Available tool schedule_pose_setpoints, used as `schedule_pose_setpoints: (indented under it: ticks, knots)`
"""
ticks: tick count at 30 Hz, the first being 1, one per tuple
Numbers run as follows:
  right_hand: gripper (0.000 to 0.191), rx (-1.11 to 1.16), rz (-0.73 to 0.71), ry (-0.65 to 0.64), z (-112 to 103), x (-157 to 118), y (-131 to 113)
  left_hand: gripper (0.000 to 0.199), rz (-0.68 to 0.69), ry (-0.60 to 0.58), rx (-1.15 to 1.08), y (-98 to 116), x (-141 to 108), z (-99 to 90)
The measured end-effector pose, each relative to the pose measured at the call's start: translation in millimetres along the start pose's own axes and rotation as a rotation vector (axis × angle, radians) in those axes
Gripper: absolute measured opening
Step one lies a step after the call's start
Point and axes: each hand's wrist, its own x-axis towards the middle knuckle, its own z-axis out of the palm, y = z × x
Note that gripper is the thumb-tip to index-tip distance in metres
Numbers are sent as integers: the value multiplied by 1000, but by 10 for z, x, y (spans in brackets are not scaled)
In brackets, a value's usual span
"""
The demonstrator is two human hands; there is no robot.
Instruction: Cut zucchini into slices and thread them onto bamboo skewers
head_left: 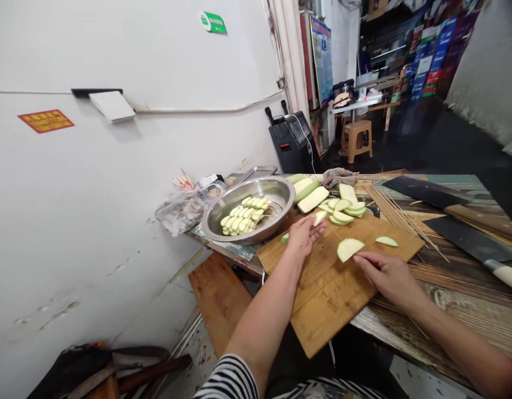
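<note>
My left hand (305, 234) is closed on a pale zucchini slice (320, 218) with a green rim, above the cutting board's far left part. My right hand (387, 275) pinches the edge of a half-round zucchini slice (349, 250) over the wooden cutting board (322, 299). Another thin slice (386, 241) lies flat on the board's right side. Several loose slices (342, 217) are piled at its far edge. Beyond my left hand, a steel bowl (276, 191) holds rows of slices on skewers (243, 217).
Zucchini halves (313, 199) lie behind the board. Bamboo skewers (391, 210) lie on the table to the right, beside two cleavers, one with a wooden handle (484, 220), one with a pale handle (505, 275). Plastic bags (181, 208) sit left of the bowl, along the white wall (93, 221).
</note>
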Motion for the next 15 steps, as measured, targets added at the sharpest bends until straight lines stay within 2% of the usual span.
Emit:
schedule_pose_setpoints:
  ticks: [15]
  knots:
    - [25,-76,-89,-13,-14,1,-3,8,13,33,-47,18,-8,0]
